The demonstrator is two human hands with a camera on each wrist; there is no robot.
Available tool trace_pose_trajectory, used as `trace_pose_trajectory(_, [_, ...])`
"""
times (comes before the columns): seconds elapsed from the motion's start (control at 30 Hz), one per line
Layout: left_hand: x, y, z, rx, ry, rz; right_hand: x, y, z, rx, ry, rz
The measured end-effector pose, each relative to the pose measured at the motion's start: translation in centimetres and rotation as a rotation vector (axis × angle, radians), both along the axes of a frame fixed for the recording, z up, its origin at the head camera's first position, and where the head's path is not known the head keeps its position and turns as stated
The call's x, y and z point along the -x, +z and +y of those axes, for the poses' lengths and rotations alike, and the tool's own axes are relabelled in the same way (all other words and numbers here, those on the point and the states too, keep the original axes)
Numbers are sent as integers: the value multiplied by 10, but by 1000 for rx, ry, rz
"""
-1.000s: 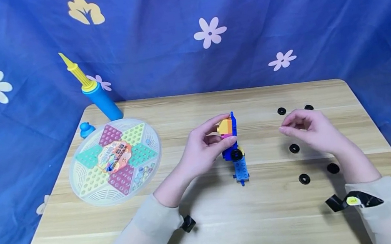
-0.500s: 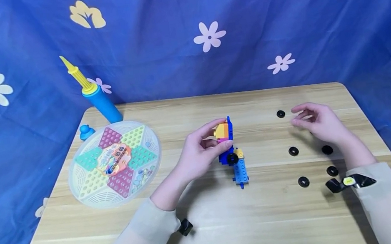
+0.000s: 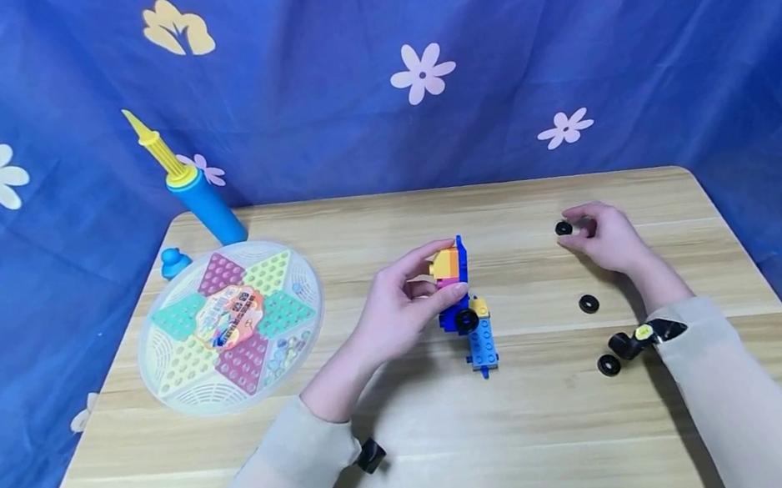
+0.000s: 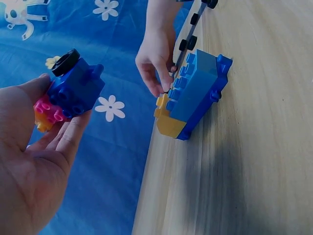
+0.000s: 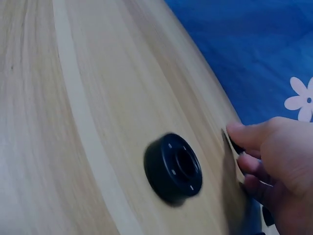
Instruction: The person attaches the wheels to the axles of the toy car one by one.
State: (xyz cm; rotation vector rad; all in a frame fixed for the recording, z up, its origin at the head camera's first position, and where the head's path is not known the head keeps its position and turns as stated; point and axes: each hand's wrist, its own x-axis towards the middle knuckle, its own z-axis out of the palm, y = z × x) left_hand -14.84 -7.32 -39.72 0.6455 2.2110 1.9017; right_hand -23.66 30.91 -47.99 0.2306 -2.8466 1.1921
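My left hand (image 3: 407,300) grips a toy vehicle (image 3: 454,289) made of blue, pink and yellow-orange building bricks, tipped up on end, with a black wheel (image 4: 66,62) on its side. Below it on the table lies a blue studded wagon base (image 3: 482,347) topped by a yellow brick (image 4: 171,125) at one end; no wheels show on it. My right hand (image 3: 606,237) pinches a black toy wheel (image 3: 564,227) between thumb and fingertips, close over the far right tabletop. In the right wrist view this wheel is mostly covered by the fingers.
Two loose black wheels (image 3: 589,304) lie nearer me, left of the right forearm. At the left sit a round Chinese checkers board (image 3: 175,373), a small blue toy (image 3: 174,263) and a blue-yellow hand pump (image 3: 206,208). A blue flowered curtain (image 3: 306,79) hangs behind the table.
My right hand has moved left, past the far-right wheel position, and now pinches the far wheel. The right forearm now covers the wheels on that side. My left hand still holds the toy vehicle.
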Motion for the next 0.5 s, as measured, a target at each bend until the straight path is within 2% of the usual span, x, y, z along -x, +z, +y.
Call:
trace_pose_trajectory(0.2, [-1,1,0,5,-4,-6,2,-2,-8,-36,-6,2])
trace_pose_trajectory(0.37, [-1,1,1,-1,-7,-4,-3,2,-10,-31,29,68])
trace_pose_trajectory(0.5, [-2,3,1,-2,-9,-5,-9,12,-17,7,57,124])
